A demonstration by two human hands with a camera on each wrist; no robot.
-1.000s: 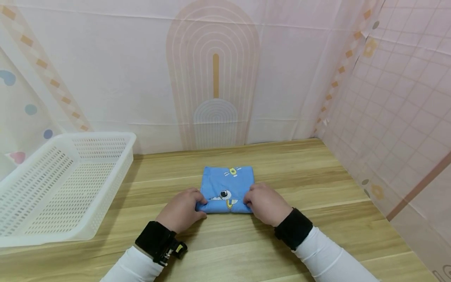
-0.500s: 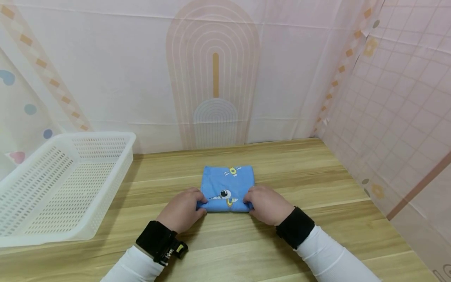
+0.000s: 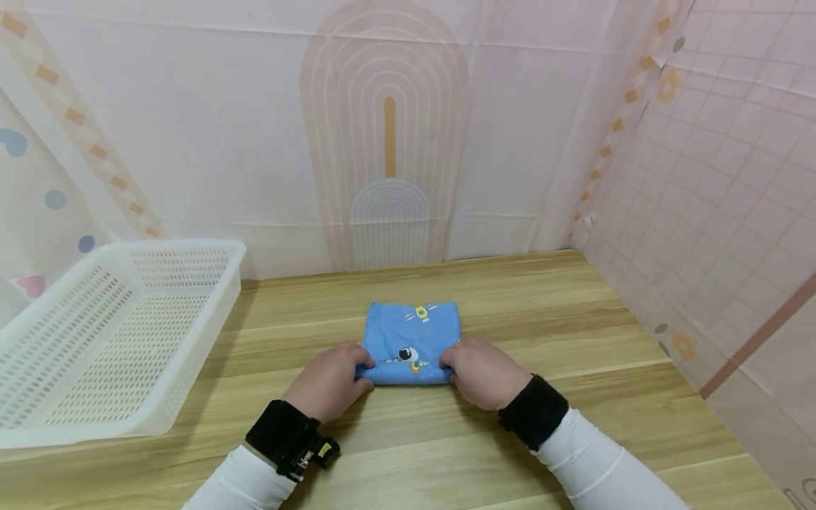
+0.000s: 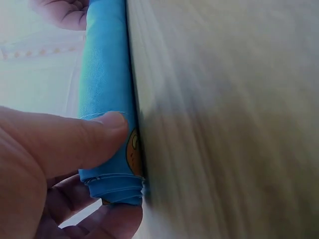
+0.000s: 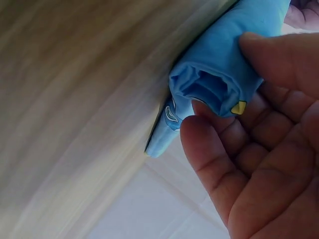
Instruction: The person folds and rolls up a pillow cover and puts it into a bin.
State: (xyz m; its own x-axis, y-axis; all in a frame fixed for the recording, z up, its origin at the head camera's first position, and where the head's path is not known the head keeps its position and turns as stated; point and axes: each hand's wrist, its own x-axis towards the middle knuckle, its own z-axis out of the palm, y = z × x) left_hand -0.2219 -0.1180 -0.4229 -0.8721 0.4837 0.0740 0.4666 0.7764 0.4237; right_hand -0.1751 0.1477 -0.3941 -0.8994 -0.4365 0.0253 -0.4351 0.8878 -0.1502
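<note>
- From my remote seat: a wood-grain table (image 3: 408, 446), its streaks running roughly left to right.
- Behind it hangs a pale wall covering (image 3: 255, 134) with a pink arch print; at right, a grid-patterned wall (image 3: 733, 163) meets the table's edge.
- White perforated basket (image 3: 164, 393) on the table at far left, well apart from the hands.
- Blue printed cloth (image 3: 411, 328) lies on the table between the hands, its flat part pointing away, toward the back.
- Its near edge forms a roll (image 4: 104, 64), long axis left to right; I see coiled layers at its right end.
- Left hand (image 3: 328, 381) pinches the roll's left end, thumb on the near side.
- Right hand (image 3: 483, 372) pinches the right end likewise; I read the two hands as apart.
</note>
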